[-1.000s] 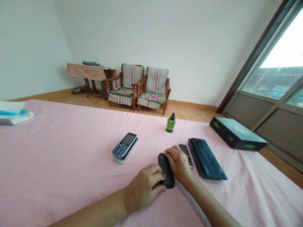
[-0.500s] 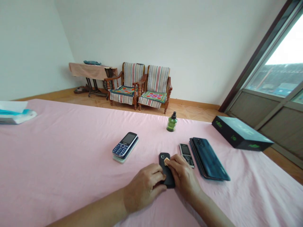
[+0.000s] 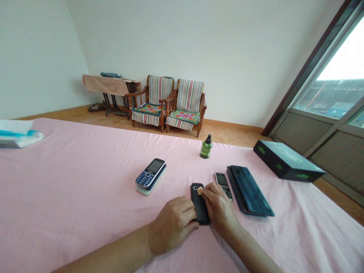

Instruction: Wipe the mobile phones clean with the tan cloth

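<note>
Handset (image 3: 200, 210): black, lying on pink sheet (image 3: 85, 182), between both hands
Left grip (image 3: 172, 226): curled, clamped on handset's left edge
Right grip (image 3: 218, 206): fingers together on pale chip (image 3: 200, 189) at handset's top end
Nearby: small phone (image 3: 223, 185), just beside right grip; phone stack (image 3: 250, 191); keypad phone (image 3: 149, 175)
Beyond: green bottle (image 3: 206, 148), black box (image 3: 287, 162)

We see the left hand (image 3: 172, 226) holding a black phone (image 3: 200, 208) on a pink cloth (image 3: 85, 197), and the right hand (image 3: 218, 206) pinches a small pale piece (image 3: 200, 189) at the phone's top end. Just beside lie a small keypad phone (image 3: 223, 185) and dark blue smartphones (image 3: 250, 191); a blue keypad phone (image 3: 149, 174) lies near.
</note>
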A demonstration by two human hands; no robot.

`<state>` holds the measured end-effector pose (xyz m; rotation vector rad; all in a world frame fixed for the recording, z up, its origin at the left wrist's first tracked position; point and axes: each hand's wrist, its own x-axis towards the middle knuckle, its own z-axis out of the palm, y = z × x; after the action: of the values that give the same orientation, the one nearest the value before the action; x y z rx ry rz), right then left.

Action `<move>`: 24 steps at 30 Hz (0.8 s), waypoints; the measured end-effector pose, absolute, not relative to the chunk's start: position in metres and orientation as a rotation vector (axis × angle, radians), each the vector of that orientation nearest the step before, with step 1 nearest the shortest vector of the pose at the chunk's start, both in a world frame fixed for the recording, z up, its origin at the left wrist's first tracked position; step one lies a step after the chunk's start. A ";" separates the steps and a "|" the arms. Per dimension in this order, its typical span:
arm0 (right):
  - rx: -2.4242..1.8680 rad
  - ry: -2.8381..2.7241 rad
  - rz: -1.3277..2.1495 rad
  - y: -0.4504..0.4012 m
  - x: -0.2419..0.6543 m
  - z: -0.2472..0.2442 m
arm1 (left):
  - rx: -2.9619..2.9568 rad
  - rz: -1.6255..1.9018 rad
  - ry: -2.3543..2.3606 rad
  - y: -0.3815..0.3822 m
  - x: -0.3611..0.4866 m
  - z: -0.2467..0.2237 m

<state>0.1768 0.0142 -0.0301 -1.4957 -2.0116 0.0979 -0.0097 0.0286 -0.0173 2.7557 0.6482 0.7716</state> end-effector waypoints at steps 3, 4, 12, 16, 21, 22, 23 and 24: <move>-1.515 -1.994 0.057 0.033 0.177 -0.028 | 2.760 0.781 0.647 0.029 -0.010 -0.018; -1.512 -1.993 0.056 0.037 0.176 -0.028 | 2.761 0.783 0.642 0.030 -0.010 -0.018; -1.441 -1.995 0.132 0.026 0.173 -0.027 | 2.733 0.768 0.652 0.032 -0.011 -0.019; -1.429 -1.982 0.185 0.019 0.170 -0.023 | 2.708 0.760 0.639 0.032 -0.012 -0.019; -1.454 -1.982 0.112 0.025 0.164 -0.022 | 2.690 0.738 0.652 0.031 -0.011 -0.019; -1.452 -1.985 0.106 0.027 0.163 -0.022 | 2.690 0.741 0.657 0.031 -0.011 -0.019; -1.450 -1.988 0.105 0.028 0.163 -0.022 | 2.689 0.743 0.659 0.031 -0.011 -0.019; -1.449 -1.990 0.108 0.029 0.163 -0.022 | 2.690 0.748 0.657 0.031 -0.011 -0.020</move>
<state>0.1628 0.0289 -0.0219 -1.4493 -1.9902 0.1084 -0.0114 0.0313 -0.0197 2.6897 0.6567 0.7479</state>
